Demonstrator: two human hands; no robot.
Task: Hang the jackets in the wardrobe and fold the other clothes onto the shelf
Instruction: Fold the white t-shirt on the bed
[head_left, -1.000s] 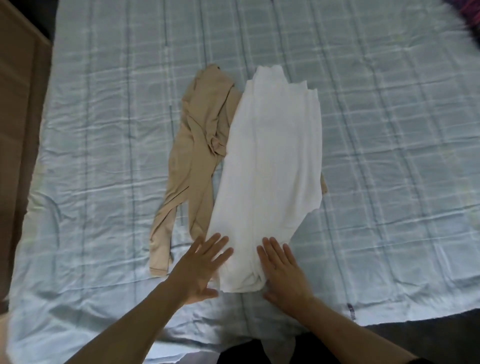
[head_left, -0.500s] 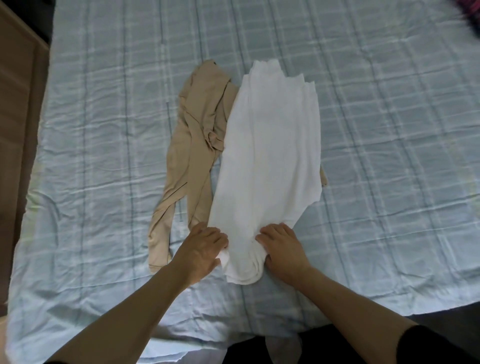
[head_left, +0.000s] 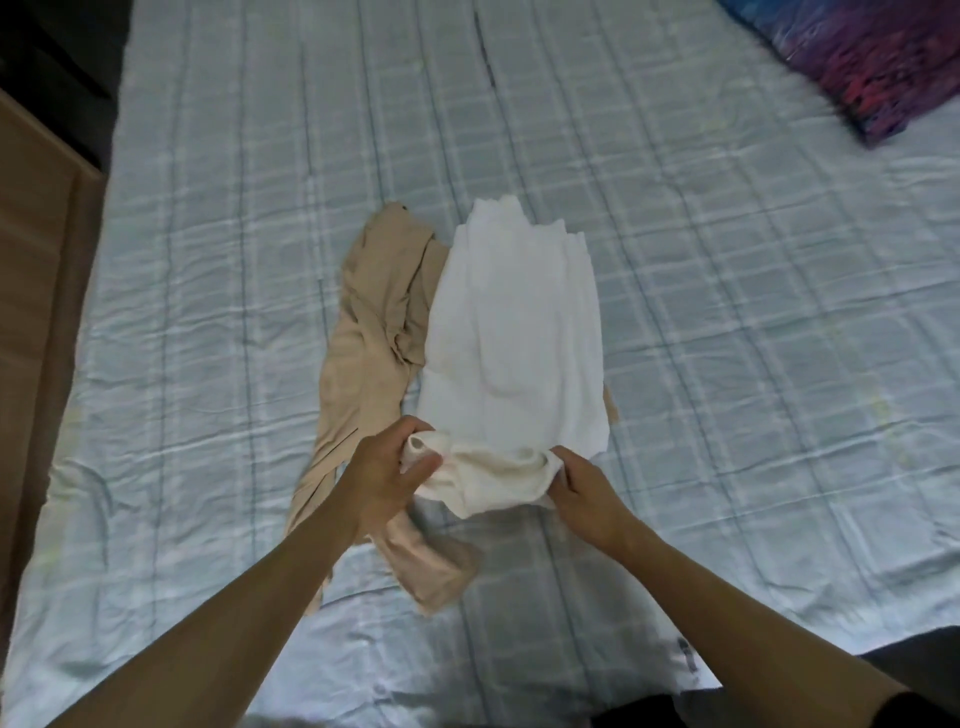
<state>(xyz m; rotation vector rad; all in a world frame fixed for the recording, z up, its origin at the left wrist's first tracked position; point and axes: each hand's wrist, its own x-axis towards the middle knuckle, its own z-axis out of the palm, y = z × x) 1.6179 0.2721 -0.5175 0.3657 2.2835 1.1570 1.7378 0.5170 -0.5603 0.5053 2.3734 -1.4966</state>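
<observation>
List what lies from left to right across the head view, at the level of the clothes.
Wooden furniture → bare bedsheet → beige garment → white garment → bare bedsheet again → purple patterned cushion, farther back at the right edge.

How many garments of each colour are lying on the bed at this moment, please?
White: 1, the white garment, its near end gripped by the left hand and the right hand.
Beige: 1, the beige garment, lying partly under the white one.
Total: 2 garments on the bed.
</observation>
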